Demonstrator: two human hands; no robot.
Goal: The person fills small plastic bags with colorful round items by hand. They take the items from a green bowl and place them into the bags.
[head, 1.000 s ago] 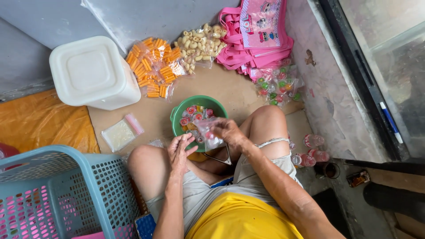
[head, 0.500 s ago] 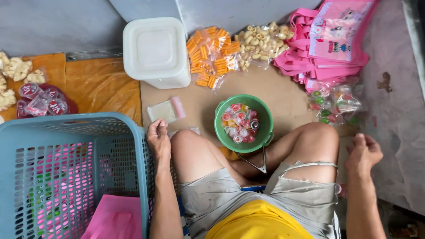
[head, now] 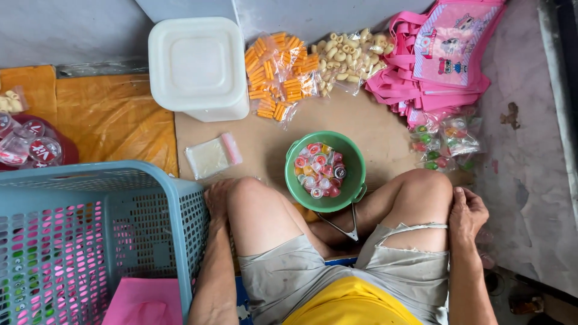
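I sit cross-legged on brown cardboard (head: pixel 373 126). A green bowl (head: pixel 356 161) full of small coloured jelly cups stands between my knees. My left hand (head: pixel 217 197) lies palm down on the cardboard, wedged between my left knee and the blue plastic basket (head: pixel 90 241), and holds nothing that I can see. A small flat clear packet (head: pixel 212 156) lies just beyond it. My right hand (head: pixel 468 210) rests against the outside of my right knee with its fingers curled in and nothing visible in it.
A white lidded tub (head: pixel 198 63) stands at the back. Beside it lie bags of orange snack sticks (head: pixel 277 72) and pale puffs (head: pixel 343 57), pink bags (head: pixel 445 48), and packed jelly cups (head: pixel 448 138). An orange cloth (head: pixel 114 114) lies left. A metal clip (head: pixel 346 225) lies below the bowl.
A second ago both hands worked a small clear bag over the bowl. They have since parted: the left went down by the basket, the right out past my right knee, without the bag.
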